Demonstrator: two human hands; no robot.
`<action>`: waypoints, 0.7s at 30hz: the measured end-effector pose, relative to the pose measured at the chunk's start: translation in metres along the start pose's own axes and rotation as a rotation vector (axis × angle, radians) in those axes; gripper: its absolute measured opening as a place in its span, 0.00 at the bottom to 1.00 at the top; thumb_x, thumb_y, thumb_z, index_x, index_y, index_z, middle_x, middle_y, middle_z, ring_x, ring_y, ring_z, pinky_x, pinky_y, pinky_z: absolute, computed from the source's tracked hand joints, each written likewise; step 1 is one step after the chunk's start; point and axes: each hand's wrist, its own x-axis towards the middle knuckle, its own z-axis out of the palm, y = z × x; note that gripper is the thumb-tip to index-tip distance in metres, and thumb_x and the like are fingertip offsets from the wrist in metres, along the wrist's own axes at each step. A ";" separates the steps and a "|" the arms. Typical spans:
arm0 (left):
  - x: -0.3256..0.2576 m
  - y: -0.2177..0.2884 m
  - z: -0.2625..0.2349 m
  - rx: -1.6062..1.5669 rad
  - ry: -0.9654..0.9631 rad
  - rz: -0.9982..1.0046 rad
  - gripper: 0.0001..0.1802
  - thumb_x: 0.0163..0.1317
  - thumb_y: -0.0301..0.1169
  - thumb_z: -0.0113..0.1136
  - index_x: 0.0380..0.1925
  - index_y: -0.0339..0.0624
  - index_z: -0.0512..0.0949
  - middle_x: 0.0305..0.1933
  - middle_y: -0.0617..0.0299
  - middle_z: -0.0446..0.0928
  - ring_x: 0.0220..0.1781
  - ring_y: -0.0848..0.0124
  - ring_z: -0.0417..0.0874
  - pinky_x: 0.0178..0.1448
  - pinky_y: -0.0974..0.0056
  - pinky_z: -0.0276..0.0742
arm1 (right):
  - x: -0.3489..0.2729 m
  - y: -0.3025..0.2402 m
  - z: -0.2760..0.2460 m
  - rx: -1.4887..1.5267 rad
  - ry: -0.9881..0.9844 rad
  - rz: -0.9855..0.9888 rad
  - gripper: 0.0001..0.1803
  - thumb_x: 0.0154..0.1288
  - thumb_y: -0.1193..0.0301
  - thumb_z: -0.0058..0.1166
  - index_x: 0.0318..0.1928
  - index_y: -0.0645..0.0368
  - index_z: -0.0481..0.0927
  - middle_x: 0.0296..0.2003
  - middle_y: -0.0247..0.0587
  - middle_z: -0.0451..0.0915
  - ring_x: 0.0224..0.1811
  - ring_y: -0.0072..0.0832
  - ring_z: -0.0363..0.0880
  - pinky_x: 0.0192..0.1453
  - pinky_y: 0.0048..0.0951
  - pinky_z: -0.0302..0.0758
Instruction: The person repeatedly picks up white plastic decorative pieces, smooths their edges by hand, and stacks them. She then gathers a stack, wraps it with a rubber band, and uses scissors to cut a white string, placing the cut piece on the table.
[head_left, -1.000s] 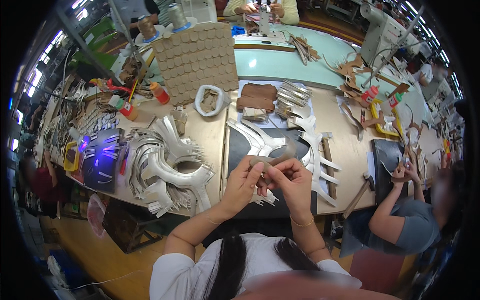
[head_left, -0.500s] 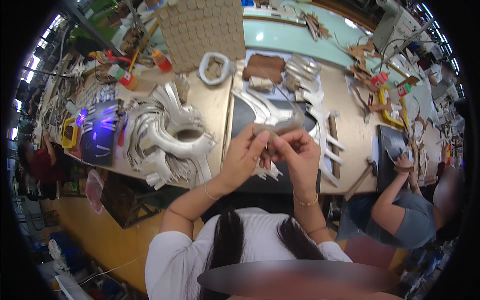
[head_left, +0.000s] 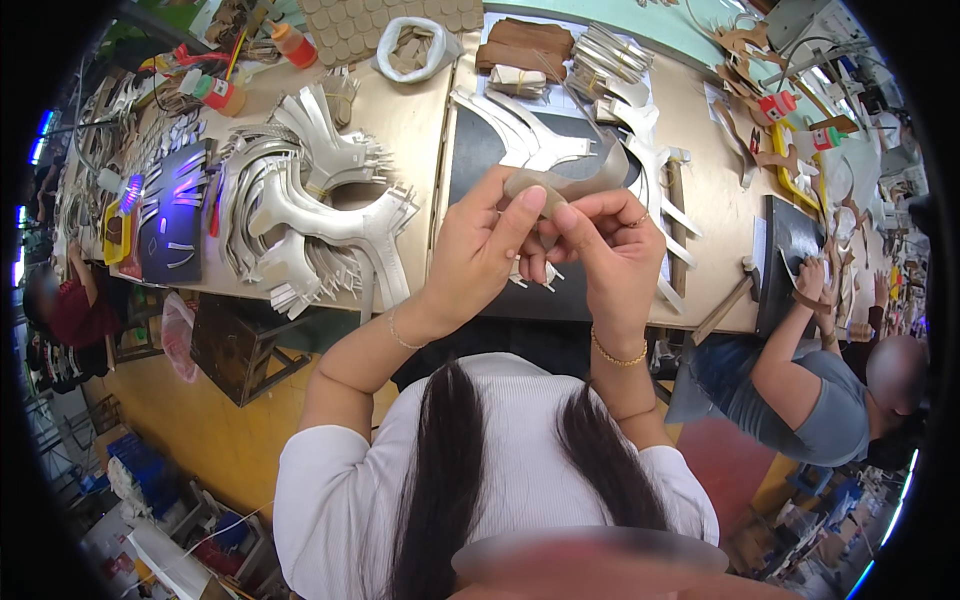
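Between my two hands is a thin, bent grey-beige leather piece (head_left: 597,178). My left hand (head_left: 487,240) pinches its left end, the thumb lying on top. My right hand (head_left: 622,243) grips it close by between thumb and fingers, and the piece's free end curls up beyond that hand. Both hands are above a black board (head_left: 478,150). Pale silvery cut leather pieces (head_left: 543,148) rest on the board just beyond my hands, and others (head_left: 648,150) lie to the right. Part of the held piece is hidden by my fingers.
Stacked silvery leather cut-outs (head_left: 345,222) cover the table at left. Farther back are a white bag of small pieces (head_left: 428,38), brown leather (head_left: 525,45) and glue bottles (head_left: 218,92). At right are a hammer (head_left: 728,305) and a co-worker's arm (head_left: 785,350).
The head view has shifted, so the table sits higher in the picture. My hands still hold the leather piece close together, and more of its curled end shows beside my right hand.
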 end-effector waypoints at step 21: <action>-0.001 0.005 -0.003 -0.138 0.013 -0.168 0.17 0.73 0.40 0.45 0.43 0.35 0.69 0.33 0.56 0.76 0.17 0.70 0.79 0.19 0.70 0.74 | 0.005 0.028 -0.008 0.198 -0.052 0.128 0.14 0.59 0.70 0.66 0.42 0.63 0.78 0.36 0.34 0.81 0.38 0.18 0.76 0.44 0.21 0.72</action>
